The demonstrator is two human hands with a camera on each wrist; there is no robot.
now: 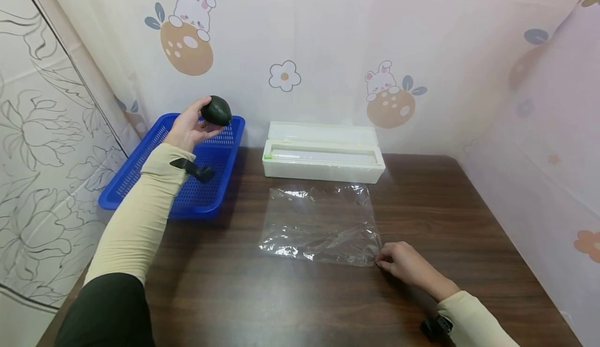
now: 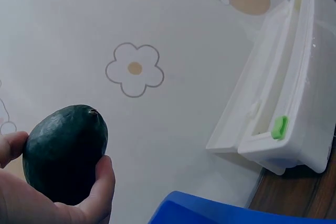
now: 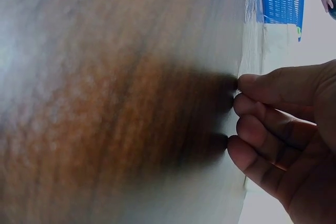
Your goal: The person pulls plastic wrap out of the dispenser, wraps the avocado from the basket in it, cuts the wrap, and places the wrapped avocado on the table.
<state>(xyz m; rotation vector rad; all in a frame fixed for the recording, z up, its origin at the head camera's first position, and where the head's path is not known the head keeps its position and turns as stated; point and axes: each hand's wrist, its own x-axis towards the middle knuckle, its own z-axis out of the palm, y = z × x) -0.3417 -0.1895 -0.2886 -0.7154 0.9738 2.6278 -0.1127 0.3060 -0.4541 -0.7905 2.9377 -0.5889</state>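
Note:
A dark green avocado (image 1: 216,111) is held up over the basket by my left hand (image 1: 191,128). Thumb and fingers grip its sides, and its stem end (image 2: 93,112) shows in the left wrist view. A clear sheet of cling film (image 1: 321,224), wrinkled and shiny, lies flat on the table. At its near right corner my right hand (image 1: 405,263) pinches the film, fingertips down against the tabletop. In the right wrist view the thumb (image 3: 278,83) and curled fingers meet the wood beside the film's edge.
Under my left arm stands a blue perforated basket (image 1: 213,211). A white cling film dispenser (image 1: 323,172) with raised lid and green slide cutter (image 1: 267,157) sits behind the sheet. Patterned cloth (image 1: 328,34) hangs behind the brown wooden table (image 1: 244,305).

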